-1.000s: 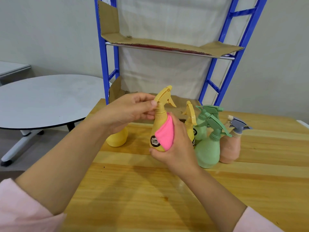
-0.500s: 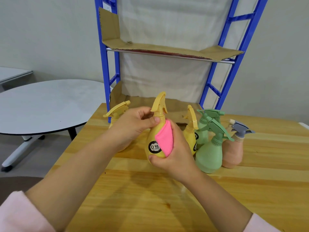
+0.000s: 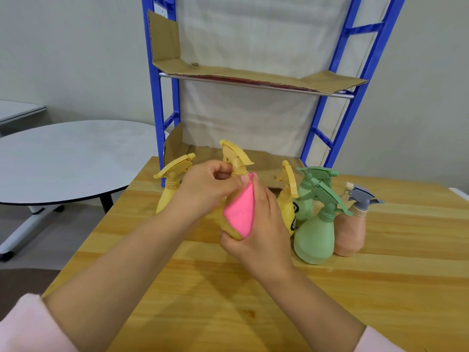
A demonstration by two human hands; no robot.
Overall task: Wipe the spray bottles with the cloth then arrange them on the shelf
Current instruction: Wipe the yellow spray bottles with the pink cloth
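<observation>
My left hand (image 3: 205,189) grips the neck of a yellow spray bottle (image 3: 236,158) held just above the wooden table (image 3: 355,288). My right hand (image 3: 261,224) presses a pink cloth (image 3: 241,212) against the bottle's body, covering most of it. Another yellow bottle (image 3: 172,181) stands behind my left hand. A third yellow bottle (image 3: 288,196), two green bottles (image 3: 314,235) (image 3: 308,189) and a peach bottle with a grey trigger (image 3: 351,229) stand to the right. The blue shelf (image 3: 253,80), lined with cardboard, rises behind them.
A round grey table (image 3: 63,158) stands to the left, beyond the wooden table's edge. The shelf's lower cardboard level (image 3: 264,163) sits at table height behind the bottles. A white cloth backs the shelf frame.
The held yellow bottle has turned, so its trigger now points right and its label is hidden. The pink cloth has slid up and across its body. The view has shifted lower.
</observation>
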